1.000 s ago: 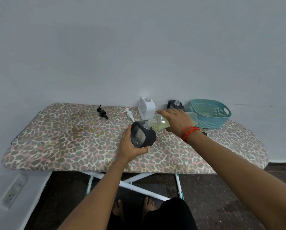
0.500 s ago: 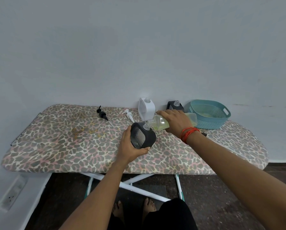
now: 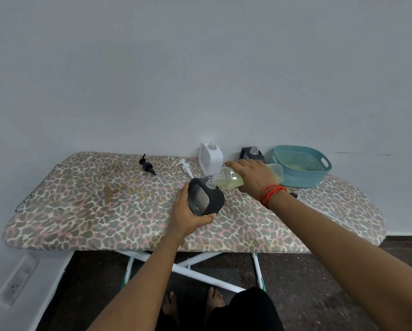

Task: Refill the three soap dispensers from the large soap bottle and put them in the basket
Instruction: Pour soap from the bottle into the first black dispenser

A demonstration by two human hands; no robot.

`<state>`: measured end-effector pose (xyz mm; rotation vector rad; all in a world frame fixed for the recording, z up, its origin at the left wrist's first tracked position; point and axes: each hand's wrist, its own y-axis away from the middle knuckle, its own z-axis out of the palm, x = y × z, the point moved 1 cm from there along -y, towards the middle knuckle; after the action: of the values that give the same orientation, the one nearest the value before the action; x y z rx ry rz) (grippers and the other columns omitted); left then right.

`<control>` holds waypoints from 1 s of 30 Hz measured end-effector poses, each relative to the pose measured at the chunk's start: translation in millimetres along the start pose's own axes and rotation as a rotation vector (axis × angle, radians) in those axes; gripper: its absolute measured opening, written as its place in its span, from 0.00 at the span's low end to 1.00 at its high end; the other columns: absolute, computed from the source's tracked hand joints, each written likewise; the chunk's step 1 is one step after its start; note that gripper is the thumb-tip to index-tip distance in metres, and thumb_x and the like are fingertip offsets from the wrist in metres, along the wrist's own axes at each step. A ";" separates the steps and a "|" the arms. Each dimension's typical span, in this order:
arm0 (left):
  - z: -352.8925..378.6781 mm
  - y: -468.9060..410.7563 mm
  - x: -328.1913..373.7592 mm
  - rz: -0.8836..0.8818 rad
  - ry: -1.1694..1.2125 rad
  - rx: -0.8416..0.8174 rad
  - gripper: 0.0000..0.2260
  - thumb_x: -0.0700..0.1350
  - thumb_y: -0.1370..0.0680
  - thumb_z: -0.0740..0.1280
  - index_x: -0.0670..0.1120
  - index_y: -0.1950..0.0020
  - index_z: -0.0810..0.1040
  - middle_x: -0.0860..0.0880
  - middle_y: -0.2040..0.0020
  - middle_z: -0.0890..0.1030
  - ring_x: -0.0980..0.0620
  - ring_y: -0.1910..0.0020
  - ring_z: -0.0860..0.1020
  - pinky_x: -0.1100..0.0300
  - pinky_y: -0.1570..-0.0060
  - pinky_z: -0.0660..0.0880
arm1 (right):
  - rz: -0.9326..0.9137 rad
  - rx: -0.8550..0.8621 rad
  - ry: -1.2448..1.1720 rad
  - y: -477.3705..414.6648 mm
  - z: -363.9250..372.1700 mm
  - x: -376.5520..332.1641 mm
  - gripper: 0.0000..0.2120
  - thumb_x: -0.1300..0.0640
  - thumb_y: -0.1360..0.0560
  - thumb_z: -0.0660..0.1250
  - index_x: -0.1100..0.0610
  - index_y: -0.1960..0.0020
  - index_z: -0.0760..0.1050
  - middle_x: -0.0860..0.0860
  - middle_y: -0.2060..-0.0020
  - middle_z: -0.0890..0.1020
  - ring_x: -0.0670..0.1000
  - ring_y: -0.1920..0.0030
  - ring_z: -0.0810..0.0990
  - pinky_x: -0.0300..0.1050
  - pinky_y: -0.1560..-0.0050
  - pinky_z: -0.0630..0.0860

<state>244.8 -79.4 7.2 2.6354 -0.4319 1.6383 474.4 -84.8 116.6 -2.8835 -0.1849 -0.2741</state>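
Head view: the left hand (image 3: 187, 211) has its fingers wrapped round a black, square soap dispenser with a clear window (image 3: 203, 199), tilted above the middle of the leopard-print ironing board (image 3: 80, 211). The right hand (image 3: 250, 174) grips the large clear soap bottle of yellow-green liquid (image 3: 229, 180), tipped with its neck at the dispenser's mouth. A white dispenser (image 3: 209, 158), a second black dispenser (image 3: 251, 154) and a teal plastic basket (image 3: 300, 169) stand along the far edge.

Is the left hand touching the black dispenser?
Touching. The head view shows the left hand wrapped around the black dispenser, thumb beneath it and fingers behind, holding it off the board.
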 end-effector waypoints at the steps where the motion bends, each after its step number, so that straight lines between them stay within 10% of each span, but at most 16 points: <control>1: 0.0 0.0 0.3 -0.002 -0.001 -0.001 0.57 0.57 0.38 0.85 0.47 0.18 0.56 0.49 0.20 0.62 0.50 0.22 0.61 0.56 0.27 0.61 | -0.001 0.000 0.000 0.2 -0.5 -0.1 0.35 0.53 0.34 0.78 0.46 0.31 0.66 0.50 0.42 0.80 0.57 0.44 0.79 0.55 0.43 0.75; 30: -0.5 -0.3 -1.4 -0.007 -0.022 -0.012 0.59 0.65 0.41 0.82 0.49 0.18 0.56 0.50 0.22 0.64 0.49 0.23 0.64 0.43 0.26 0.67 | -0.013 -0.033 0.046 0.5 -8.7 -2.6 0.35 0.55 0.32 0.75 0.47 0.29 0.65 0.51 0.39 0.79 0.58 0.41 0.77 0.54 0.41 0.73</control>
<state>243.8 -78.7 6.2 2.6460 -0.4312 1.6012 470.5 -87.7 124.2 -2.9063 -0.1930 -0.3481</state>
